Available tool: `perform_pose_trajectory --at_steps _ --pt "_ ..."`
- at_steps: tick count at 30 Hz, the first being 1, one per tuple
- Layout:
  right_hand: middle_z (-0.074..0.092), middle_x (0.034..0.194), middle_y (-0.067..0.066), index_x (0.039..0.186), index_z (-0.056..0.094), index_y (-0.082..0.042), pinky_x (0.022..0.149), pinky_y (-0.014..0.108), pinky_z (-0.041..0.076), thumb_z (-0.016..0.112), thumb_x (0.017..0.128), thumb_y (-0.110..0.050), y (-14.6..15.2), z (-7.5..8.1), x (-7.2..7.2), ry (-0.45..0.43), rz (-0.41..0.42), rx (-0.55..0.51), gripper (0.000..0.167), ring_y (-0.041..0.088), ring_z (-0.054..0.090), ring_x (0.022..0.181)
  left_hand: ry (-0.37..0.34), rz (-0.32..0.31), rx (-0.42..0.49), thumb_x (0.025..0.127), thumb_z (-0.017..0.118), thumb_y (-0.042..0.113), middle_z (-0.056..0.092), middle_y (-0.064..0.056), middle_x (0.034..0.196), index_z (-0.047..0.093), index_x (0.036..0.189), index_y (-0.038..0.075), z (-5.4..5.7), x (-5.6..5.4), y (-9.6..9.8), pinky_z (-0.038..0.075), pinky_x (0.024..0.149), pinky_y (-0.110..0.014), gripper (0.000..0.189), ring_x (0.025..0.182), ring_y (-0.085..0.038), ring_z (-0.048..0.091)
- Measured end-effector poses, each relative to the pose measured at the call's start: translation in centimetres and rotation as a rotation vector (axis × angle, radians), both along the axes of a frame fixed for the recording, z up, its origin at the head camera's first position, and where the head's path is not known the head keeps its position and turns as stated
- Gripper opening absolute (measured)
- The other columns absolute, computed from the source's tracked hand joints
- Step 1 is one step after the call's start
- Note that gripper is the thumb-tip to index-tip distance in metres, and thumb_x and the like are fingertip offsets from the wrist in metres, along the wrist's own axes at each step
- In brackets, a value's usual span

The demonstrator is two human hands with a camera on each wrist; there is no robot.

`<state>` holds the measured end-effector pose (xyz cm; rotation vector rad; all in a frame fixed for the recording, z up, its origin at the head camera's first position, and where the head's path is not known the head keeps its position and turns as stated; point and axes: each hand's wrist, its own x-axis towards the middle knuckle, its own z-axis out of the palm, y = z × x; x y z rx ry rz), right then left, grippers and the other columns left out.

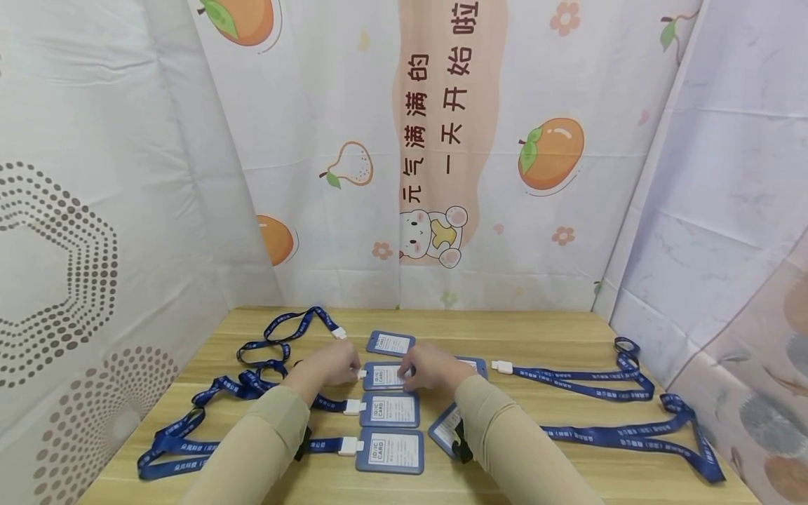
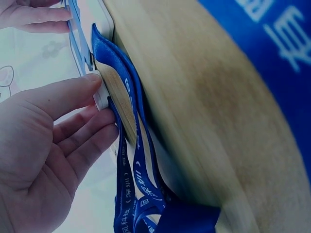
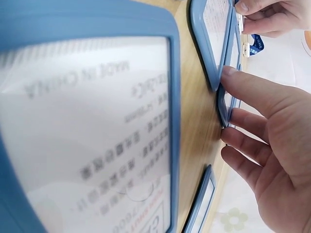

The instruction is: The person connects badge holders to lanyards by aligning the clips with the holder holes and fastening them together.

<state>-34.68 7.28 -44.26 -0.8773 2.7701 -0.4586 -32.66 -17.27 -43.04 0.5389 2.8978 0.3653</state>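
My left hand [image 1: 330, 366] pinches a white lanyard clip [image 2: 101, 93] between thumb and fingers. The clip's end meets the left edge of a blue ID card holder [image 1: 384, 376]. On the holder's other end, my right hand [image 1: 432, 367] grips the rim, thumb above and fingertips below, as the right wrist view shows. From the clip a blue printed lanyard [image 2: 129, 194] trails away; part of it is behind the left hand in the head view. Nearer the front lie two more card holders [image 1: 389, 411] [image 1: 390, 452], each joined to a white clip [image 1: 348, 446].
Behind the hands lies another card holder [image 1: 391, 343], near a loose lanyard's white clip [image 1: 339, 333]. To the right, two holders [image 1: 445, 428] [image 1: 481, 366] are partly covered by the right arm. Lanyards [image 1: 587, 382] spread over the right side of the wooden table [image 1: 517, 326]. Curtains [image 1: 334, 231] hang behind.
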Motion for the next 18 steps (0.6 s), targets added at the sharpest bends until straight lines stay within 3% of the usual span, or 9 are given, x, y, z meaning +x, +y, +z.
perform_pose_trajectory --at_steps 18 --pt "0.071 0.105 -0.012 0.106 0.081 -0.025 0.094 0.036 0.053 0.083 0.087 -0.029 -0.11 -0.01 0.15 0.011 0.003 0.01 0.02 0.008 0.062 0.096 0.001 -0.003 -0.037 0.092 0.076 0.015 0.072 0.002 0.097 0.08 0.095 0.013 -0.06 -0.19 0.31 0.058 0.085 -0.04 0.006 0.088 -0.015 0.067"
